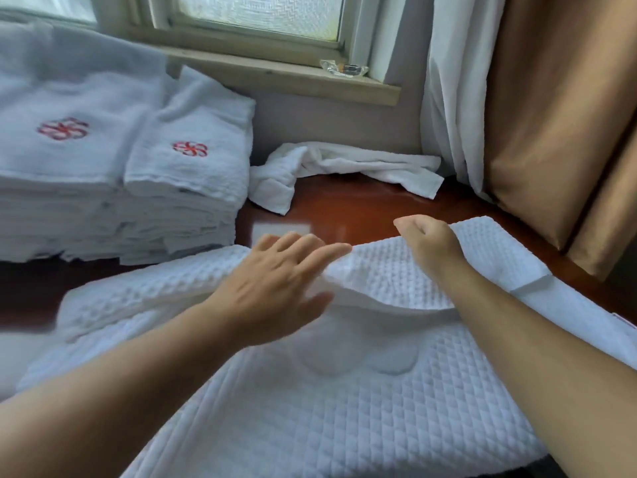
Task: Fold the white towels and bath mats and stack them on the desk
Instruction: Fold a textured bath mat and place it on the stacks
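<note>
1. Folding the waffle-weave bath mat on the tabletop, judged from the head view as the step in hand: far part doubled back towards the near side, the rest spread flat between the forearms.
2. Holding the far fold with the right hand, grip curled round the cloth's edge. Pressing with the left hand, fingers straight, grip slack and holding nothing, laid over the raised fold.
3. Line up the top layer's edge with the layer beneath before pressing down. Sweep the flat palm outward from the middle to flatten the ridge. Pull lightly at the pinched edge so the cloth lies taut and square rather than skewed.
4. Aim the finished mat for a spot beside the stack of folded towels with red emblems, at the left of the tabletop. Expect the crumpled towel against the wall to need folding too.
5. Hard to make out:
   - Left fingers blurred, so contact with the cloth uncertain.
   - Right fingertips hidden inside the curl.
   - Mat's near corners cut off by the frame, its left side blurred.
   - Small clear object on the window sill too small to name.
</note>
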A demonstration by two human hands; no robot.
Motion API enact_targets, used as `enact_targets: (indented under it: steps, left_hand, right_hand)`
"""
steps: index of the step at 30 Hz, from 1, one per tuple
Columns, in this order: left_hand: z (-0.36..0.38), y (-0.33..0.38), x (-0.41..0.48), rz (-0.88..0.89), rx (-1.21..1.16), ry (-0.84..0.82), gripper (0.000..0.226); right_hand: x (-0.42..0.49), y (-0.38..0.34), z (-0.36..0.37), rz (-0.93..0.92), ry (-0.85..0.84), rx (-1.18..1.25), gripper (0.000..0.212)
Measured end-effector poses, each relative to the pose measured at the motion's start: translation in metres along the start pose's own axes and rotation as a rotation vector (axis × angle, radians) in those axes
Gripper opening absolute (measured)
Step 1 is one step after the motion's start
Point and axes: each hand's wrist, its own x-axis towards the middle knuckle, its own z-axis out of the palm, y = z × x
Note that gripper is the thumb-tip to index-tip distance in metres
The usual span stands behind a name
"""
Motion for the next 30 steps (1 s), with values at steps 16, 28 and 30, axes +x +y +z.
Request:
enact_targets:
  steps: [16,28,30]
  left_hand:
    - [-0.074,-0.095,-0.184,-0.867,-0.138,-0.149,0.079]
    - [-0.111,-0.068,-0.162,-0.5,0.087,0.377,0.022]
    - [-0.103,-0.057,-0.178,-0.646,-0.044,0.219,0.028]
  right_hand:
    - [-0.117,-0.131,0.116,-0.678,-0.527,-0.33,0.108]
    - [-0.127,-0.121,0.128,-0.731,-0.242,-0.394,0.062]
    - [-0.13,-0.12,0.135,-0.732,-0.257,-0.443,0.063]
